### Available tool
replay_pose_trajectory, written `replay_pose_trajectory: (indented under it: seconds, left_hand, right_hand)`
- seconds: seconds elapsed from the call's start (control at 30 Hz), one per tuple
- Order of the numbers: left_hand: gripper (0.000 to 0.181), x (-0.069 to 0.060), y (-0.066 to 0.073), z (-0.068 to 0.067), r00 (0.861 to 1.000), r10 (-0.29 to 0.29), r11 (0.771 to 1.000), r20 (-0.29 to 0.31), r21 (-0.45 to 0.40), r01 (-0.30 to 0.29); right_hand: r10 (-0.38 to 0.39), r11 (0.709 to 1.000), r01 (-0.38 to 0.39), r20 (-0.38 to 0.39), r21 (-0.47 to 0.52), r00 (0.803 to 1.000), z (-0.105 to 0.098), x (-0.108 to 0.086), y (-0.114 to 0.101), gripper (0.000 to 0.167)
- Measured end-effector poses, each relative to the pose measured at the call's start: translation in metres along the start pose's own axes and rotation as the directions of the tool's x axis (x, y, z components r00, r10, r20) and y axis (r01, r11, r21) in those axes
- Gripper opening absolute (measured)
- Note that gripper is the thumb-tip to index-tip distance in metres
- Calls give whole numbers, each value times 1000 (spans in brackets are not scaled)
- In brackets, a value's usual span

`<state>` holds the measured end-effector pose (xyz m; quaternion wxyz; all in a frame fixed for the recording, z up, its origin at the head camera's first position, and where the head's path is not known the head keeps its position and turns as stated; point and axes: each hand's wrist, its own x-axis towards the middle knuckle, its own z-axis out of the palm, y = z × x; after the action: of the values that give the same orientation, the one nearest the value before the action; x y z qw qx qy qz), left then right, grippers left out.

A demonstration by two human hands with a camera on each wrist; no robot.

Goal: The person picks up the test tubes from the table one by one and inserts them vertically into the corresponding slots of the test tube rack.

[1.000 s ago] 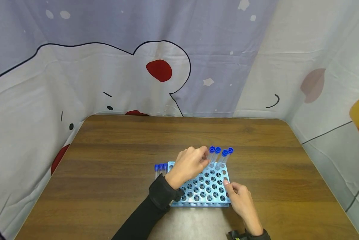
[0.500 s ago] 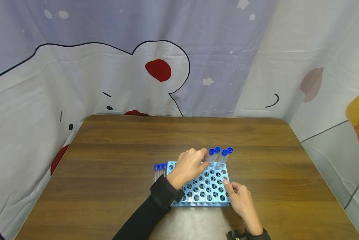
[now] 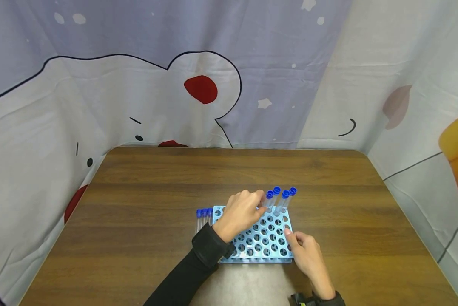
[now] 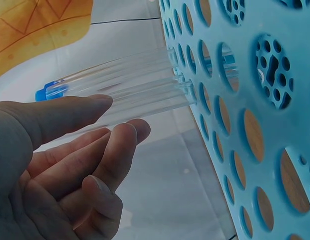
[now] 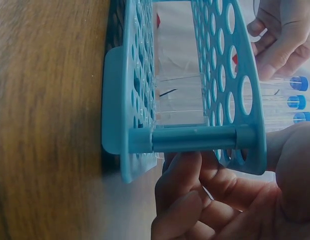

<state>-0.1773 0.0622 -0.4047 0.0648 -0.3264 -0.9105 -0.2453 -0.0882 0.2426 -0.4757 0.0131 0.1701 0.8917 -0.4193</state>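
A light-blue test tube rack (image 3: 254,260) full of round holes stands on the table. My left hand (image 3: 241,214) pinches a clear blue-capped test tube (image 4: 149,100) between thumb and fingers; its lower end sits in a hole at the rack's back row. Several other blue-capped tubes (image 3: 285,194) stand beside it at the back right corner, some leaning. My right hand (image 3: 307,255) grips the rack's right end, thumb at the top plate. In the right wrist view its fingers (image 5: 182,172) curl near the end post (image 5: 192,139).
To the left of the rack, several more blue-capped tubes (image 3: 204,213) show in a row, partly behind the left forearm. The wooden table (image 3: 156,178) reaches back to a printed curtain (image 3: 137,97).
My left hand has lowered a little, and the tube it pinches has sunk slightly deeper into the rack. The right hand has stayed on the rack's right end.
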Motion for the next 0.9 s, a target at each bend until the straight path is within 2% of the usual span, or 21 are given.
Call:
replay_pose_trajectory:
  seconds: [0.33, 0.6, 0.9]
  left_hand:
    - [11, -1, -1, 1, 1000, -15, 1000, -9, 5, 15]
    - [17, -3, 0, 0, 999, -31, 1000, 10, 7, 31]
    - [13, -8, 0, -6, 999, -13, 999, -29, 31, 14]
  right_hand:
    - [-2, 1000, 2, -7, -3, 1000, 0, 0, 0, 48]
    - [-1, 1000, 1, -5, -6, 1000, 0, -1, 0, 47]
    - [-10, 1000, 10, -11, -16, 1000, 1, 0, 0, 47]
